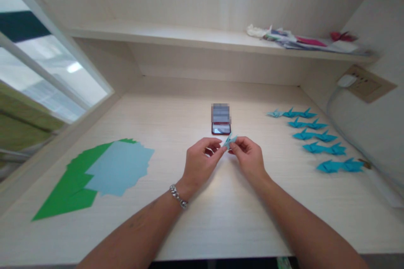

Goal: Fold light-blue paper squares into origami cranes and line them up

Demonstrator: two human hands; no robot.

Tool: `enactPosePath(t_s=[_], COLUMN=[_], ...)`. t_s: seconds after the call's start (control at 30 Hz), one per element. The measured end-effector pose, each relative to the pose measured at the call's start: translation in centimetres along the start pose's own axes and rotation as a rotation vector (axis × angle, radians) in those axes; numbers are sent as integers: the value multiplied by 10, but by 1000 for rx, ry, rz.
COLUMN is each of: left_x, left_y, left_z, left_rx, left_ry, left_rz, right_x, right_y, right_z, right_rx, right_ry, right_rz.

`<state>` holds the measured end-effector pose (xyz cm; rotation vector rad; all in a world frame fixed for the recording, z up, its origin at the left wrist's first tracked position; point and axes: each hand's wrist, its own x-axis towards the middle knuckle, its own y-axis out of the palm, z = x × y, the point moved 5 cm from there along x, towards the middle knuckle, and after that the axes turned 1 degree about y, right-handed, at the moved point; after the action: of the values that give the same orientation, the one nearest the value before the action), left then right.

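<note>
Between my two hands, over the middle of the desk, is a small light-blue origami crane (229, 141). My left hand (203, 156) pinches its left side between thumb and finger. From the right, my right hand (248, 153) grips the other side the same way. Fingertips cover part of the folded paper. Just beyond the hands lies a phone (221, 129), its screen lit. To the left, light-blue paper sheets (121, 166) are fanned out on top of green paper sheets (74, 189).
Several rows of blue origami cranes (314, 135) sit on the right, one lighter crane (275, 113) at the far row's left end. A white cable (334, 124) runs from a wall socket (368, 84). Papers (296, 40) lie on the shelf (189, 35) above the desk (176, 231).
</note>
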<state>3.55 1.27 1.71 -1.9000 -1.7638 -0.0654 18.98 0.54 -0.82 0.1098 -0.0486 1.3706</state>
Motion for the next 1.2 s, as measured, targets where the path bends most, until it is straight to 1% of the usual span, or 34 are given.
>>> enactPosePath(t_s=[0.07,0.2,0.3,0.43,0.57,0.7,0.83,0.93,1.07,1.2], left_x=[1,1,0,-1,0,1,1,0,1,1], left_y=[-1,1,1,1,1,-1,1,1,1,0], left_z=[-1,-9,-13,-12,-11,-13,-11,-8,-4,-2], left_rx=[-13,-15,11,26,17,30,15,15,12,9], left_ry=[12,95,130,149,136,142,137,96,30,-5], left_rz=[-8,44,25,26,22,-12,35,53,46,55], right_x=[-1,-2,-3,-3,-3,-2,-2,-3,-4,-5], right_y=[1,2,3,3,3,3,2,2,3,4], right_z=[1,2,3,3,3,2,1,1,2,3], right_rx=[3,-1,-5,-11,-22,-37,-49,-82,-116,-127], right_ry=[-9,-25,-36,-57,-63,-66,-60,-61,-73,-81], right_rz=[18,27,28,32,36,36,46,43,53,73])
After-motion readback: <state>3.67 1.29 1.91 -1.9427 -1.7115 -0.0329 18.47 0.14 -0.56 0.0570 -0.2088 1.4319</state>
